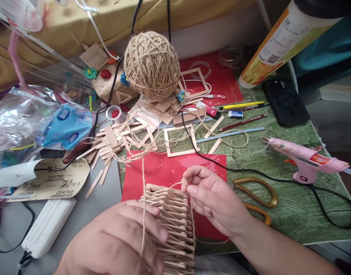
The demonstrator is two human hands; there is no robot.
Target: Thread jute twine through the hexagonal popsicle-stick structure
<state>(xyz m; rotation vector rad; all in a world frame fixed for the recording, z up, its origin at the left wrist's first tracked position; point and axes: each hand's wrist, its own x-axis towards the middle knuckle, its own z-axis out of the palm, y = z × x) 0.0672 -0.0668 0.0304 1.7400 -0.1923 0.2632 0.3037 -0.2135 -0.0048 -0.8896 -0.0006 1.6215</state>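
Observation:
A stacked structure of wooden craft sticks [175, 229] stands in front of me over a red sheet [160, 168]. My left hand [118, 233] lies along its left side, fingers wrapped against the sticks. At the structure's far right corner, my right hand [212, 198] pinches a strand of jute twine [179, 185] between thumb and fingertips. Twine also runs down the right side of the sticks, and another length [143, 206] hangs across my left fingers. A big ball of twine [151, 65] sits at the back of the table.
A pink glue gun [307, 156] with its black cord lies to the right, near orange-handled scissors [258, 193]. Loose craft sticks [106, 149] and a square stick frame [181, 141] lie beyond the red sheet. A white power strip [49, 227] and sandpaper [53, 177] are at left.

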